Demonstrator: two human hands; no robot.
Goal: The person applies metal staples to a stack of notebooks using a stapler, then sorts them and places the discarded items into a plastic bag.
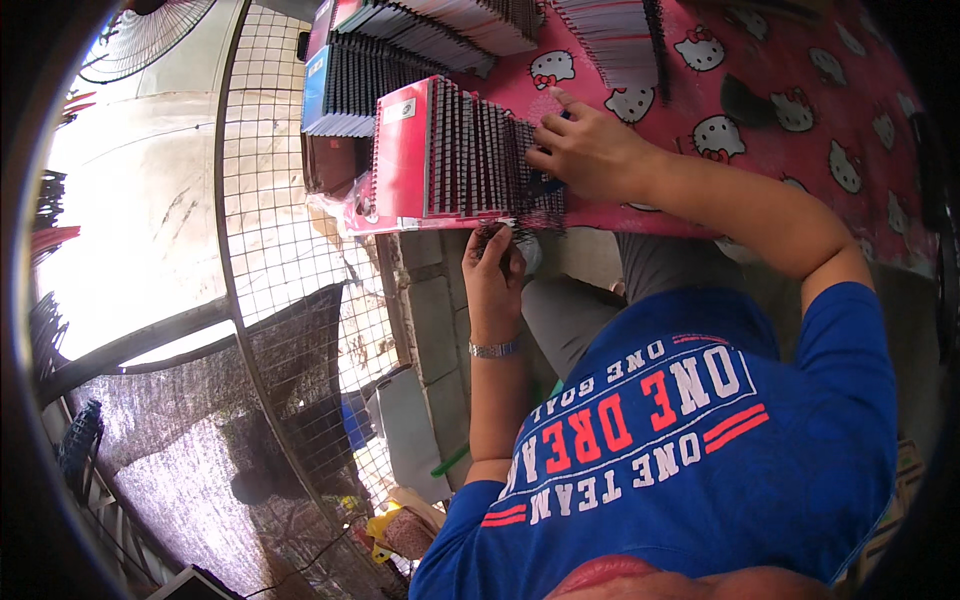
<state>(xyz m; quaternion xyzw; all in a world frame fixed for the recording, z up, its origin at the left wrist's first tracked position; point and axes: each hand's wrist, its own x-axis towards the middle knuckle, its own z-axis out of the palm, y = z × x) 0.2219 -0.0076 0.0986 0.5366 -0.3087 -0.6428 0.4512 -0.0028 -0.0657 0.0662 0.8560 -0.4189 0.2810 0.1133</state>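
Observation:
A row of spiral-bound notebooks (402,160), the front one with a red cover, stands at the table's near edge. Black binding wire (543,208) bunches at the right end of the row. My left hand (493,268), below the table edge, is closed with its fingertips pinching dark wire coils. Over the right end of the row, my right hand (598,150) has its fingers bent around something dark blue, mostly hidden behind them. A metal band circles my left wrist.
More spiral notebooks (365,85) are stacked at the back left, and another bound stack (615,45) lies at the back. The pink table cover (755,165) has white cat faces. A wire-mesh screen (265,150) rises on the left, with a fan (145,35) beyond.

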